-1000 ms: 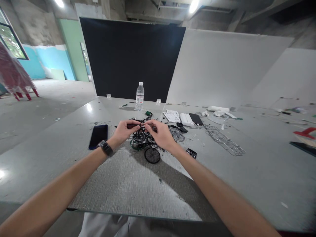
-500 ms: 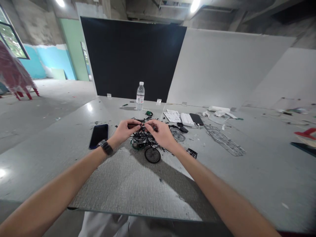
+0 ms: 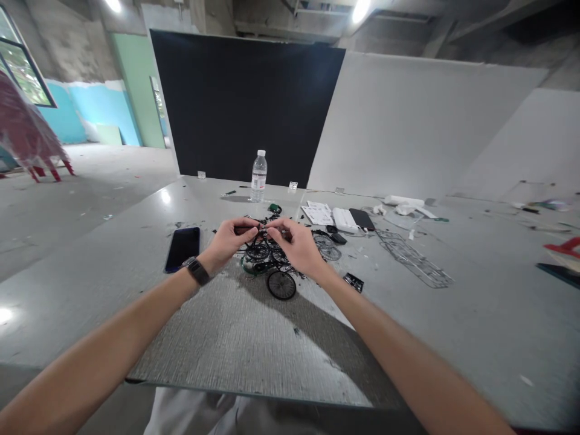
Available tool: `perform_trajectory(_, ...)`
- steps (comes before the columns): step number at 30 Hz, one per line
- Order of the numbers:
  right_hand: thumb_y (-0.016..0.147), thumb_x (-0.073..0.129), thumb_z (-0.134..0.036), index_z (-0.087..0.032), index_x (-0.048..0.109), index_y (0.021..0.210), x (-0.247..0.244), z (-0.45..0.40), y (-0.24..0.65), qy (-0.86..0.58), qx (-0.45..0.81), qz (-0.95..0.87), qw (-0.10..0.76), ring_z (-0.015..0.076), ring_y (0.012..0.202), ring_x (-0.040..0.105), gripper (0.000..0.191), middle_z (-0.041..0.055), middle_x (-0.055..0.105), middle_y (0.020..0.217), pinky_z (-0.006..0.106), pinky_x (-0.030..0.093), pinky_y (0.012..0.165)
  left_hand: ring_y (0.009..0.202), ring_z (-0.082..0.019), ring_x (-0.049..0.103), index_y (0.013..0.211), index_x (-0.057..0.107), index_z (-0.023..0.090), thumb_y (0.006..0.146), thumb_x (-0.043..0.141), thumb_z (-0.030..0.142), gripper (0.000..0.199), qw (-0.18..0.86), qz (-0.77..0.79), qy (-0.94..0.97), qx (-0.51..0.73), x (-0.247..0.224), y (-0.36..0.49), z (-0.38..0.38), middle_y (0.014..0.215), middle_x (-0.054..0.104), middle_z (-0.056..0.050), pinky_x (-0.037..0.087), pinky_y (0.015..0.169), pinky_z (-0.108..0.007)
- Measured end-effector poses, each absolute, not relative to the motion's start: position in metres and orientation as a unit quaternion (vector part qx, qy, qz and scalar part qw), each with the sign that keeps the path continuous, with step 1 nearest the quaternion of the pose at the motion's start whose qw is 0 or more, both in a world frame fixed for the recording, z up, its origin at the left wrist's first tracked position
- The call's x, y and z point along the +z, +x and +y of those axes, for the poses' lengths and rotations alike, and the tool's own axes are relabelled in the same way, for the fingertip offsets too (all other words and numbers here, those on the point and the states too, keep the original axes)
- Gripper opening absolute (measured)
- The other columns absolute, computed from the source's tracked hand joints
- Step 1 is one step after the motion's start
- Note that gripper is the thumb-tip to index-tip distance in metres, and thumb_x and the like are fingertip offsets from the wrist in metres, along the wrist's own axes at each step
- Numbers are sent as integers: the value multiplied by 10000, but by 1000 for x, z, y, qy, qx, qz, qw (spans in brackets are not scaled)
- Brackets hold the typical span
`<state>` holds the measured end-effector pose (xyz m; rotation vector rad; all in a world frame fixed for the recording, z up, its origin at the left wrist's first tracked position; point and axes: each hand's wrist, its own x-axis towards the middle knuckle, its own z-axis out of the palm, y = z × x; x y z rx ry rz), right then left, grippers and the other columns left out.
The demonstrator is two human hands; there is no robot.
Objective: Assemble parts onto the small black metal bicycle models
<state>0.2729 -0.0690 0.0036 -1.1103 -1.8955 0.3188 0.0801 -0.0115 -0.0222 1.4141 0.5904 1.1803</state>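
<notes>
Side by side over a heap of small dark parts, my left hand and my right hand meet at the fingertips. Both are closed in a pinch around something small and dark, too small to make out. Beneath them lie black spoked wheels and thin frame pieces, partly hidden by the hands. One black wheel lies at the near side of the heap. A pale spoked wheel is just right of my right hand.
A phone lies on the table at the left. Behind the heap stands a water bottle. To the right are printed sheets, a white box, a small black tray and a grey parts frame.
The view has shifted very slightly. Both hands keep their pinch at nearly the same place, with no other clear change.
</notes>
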Motion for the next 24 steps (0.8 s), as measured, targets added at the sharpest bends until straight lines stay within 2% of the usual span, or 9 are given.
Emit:
perform_trajectory(5, 1016, 550, -422, -198, 684, 1045, 5, -71, 272, -449, 139, -765, 440, 174, 717, 628, 262, 46, 719, 865, 299, 462, 641, 787, -178, 693, 933, 768, 145, 698, 889, 393, 362, 575, 253, 601, 494, -22, 79, -11, 906, 771, -80, 561, 807, -350)
perform_trajectory(13, 1022, 526, -406, -193, 707, 1087, 8, -72, 271, -450, 156, -768, 428, 192, 763, 663, 287, 65, 749, 889, 312, 476, 670, 852, -200, 707, 927, 780, 170, 753, 839, 349, 257, 489, 260, 652, 518, -23, 79, -10, 926, 788, -83, 566, 834, -362)
perform_trajectory(16, 1022, 522, -409, -198, 722, 1103, 8, -70, 274, -449, 153, -779, 410, 170, 685, 625, 302, 56, 744, 870, 300, 444, 626, 844, -202, 708, 934, 779, 163, 761, 825, 337, 249, 474, 267, 660, 518, -23, 78, -9, 921, 788, -86, 575, 805, -355)
perform_trajectory(20, 1020, 523, -428, -200, 733, 1120, 8, -69, 277, -448, 139, -792, 390, 138, 550, 503, 325, 16, 677, 716, 286, 370, 550, 807, -194, 709, 924, 775, 158, 757, 821, 320, 237, 475, 271, 664, 511, -23, 77, -9, 908, 788, -83, 585, 783, -347)
perform_trajectory(22, 1023, 515, -431, -198, 735, 1126, 8, -69, 278, -451, 130, -794, 387, 137, 545, 499, 336, 11, 665, 689, 284, 370, 550, 803, -194, 712, 916, 774, 159, 760, 816, 311, 222, 472, 271, 664, 512, -23, 77, -9, 897, 788, -80, 589, 778, -345)
perform_trajectory(24, 1024, 513, -422, -196, 734, 1123, 7, -69, 277, -450, 122, -794, 391, 144, 587, 546, 331, 29, 708, 761, 286, 403, 578, 811, -199, 715, 914, 776, 161, 765, 812, 302, 208, 462, 272, 669, 514, -22, 77, -9, 890, 788, -79, 591, 774, -345)
